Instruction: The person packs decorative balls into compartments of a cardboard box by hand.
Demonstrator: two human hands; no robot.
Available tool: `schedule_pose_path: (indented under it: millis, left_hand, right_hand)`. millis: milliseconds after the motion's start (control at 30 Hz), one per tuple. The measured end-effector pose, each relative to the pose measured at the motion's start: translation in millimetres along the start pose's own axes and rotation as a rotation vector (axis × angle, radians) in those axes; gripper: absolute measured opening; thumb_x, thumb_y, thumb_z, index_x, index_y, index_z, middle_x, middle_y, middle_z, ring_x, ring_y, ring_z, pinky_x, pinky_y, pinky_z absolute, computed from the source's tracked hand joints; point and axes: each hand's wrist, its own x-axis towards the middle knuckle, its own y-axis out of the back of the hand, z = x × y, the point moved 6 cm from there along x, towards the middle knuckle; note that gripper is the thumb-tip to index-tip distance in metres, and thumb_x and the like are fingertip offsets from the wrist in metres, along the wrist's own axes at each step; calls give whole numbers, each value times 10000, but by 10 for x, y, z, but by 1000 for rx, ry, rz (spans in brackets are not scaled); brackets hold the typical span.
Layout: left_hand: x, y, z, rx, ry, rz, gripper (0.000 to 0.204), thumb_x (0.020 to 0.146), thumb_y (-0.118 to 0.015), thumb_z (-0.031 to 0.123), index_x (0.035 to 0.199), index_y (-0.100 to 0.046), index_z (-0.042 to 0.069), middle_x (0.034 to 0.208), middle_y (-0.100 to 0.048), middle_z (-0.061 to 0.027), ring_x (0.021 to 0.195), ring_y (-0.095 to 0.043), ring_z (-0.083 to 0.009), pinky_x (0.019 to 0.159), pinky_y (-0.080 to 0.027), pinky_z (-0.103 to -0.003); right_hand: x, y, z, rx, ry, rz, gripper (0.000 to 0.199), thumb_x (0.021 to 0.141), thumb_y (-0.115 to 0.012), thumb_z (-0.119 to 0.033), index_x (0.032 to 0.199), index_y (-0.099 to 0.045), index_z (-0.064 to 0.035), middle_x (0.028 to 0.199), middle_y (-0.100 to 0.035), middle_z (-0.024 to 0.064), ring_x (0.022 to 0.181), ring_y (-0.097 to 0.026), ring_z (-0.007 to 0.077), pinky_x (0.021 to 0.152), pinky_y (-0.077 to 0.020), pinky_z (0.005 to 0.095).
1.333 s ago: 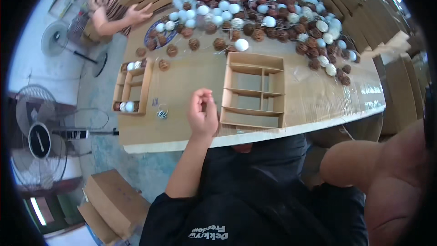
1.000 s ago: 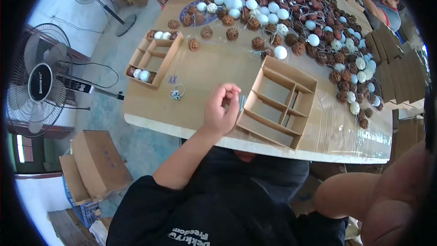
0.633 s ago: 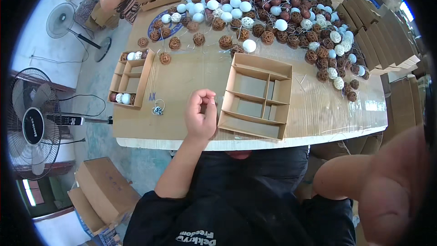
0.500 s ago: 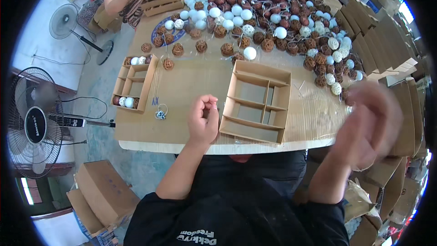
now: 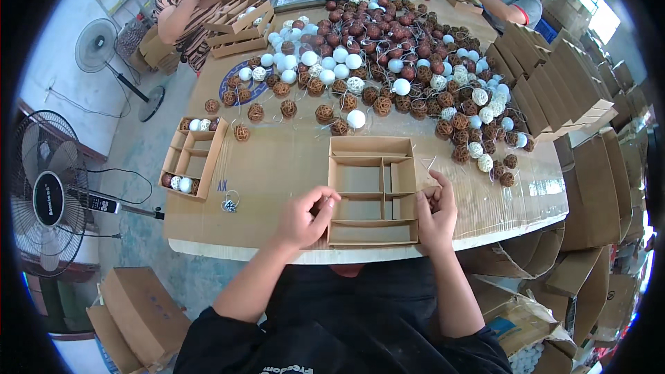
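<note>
Cardboard (image 5: 277,166) covers the table (image 5: 228,252), where a divided box (image 5: 370,146) sits at the near edge. Your left hand (image 5: 303,217) and right hand (image 5: 438,215) flank its sides, fingers half-curled; I cannot tell whether either grips it.

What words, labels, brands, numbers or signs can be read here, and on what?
I won't copy wording; it stands on:
Near fan: small pale lettering.
Black shirt: white print, cut off.
Tabletop: blue letters; blue round print, partly covered.
Lower-left carton: marks too small to read.
</note>
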Motion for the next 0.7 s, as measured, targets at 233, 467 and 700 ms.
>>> schedule_pose_path:
  millis: [233, 467, 700]
  left_hand:
    - [1495, 113, 243, 300, -138, -95, 240, 962, -658, 263, 864, -667, 44, 696, -661, -127, 609, -639, -277, 593, -492, -403]
    - [3091, -22, -56, 691, -191, -4, 313, 899, -737, 272, 1147, -671, 92, 1112, -667, -196, 1013, -671, -384, 876, -541, -473]
    - [3582, -575, -255, 845, -115, -168, 552, 829, -802, 276, 1349, -638, 192, 1309, -561, -229, 1194, -574, -456, 1040, -495, -511]
  right_hand:
    - [28, 97, 152, 238, -27, 79, 390, 995, -587, 12, 1372, -492, 3, 846, -568, -12, 719, -500, 34, 642, -410, 197]
    - [4, 110, 30, -34, 20, 79, 282, 969, -600, -1, 1250, -581, 6, 764, -537, -12, 657, -486, 56, 615, -414, 228]
    - [-14, 114, 76, 8, -35, 120, 202, 958, -620, -7, 1160, -628, 0, 743, -586, 0, 646, -514, 47, 606, -438, 238]
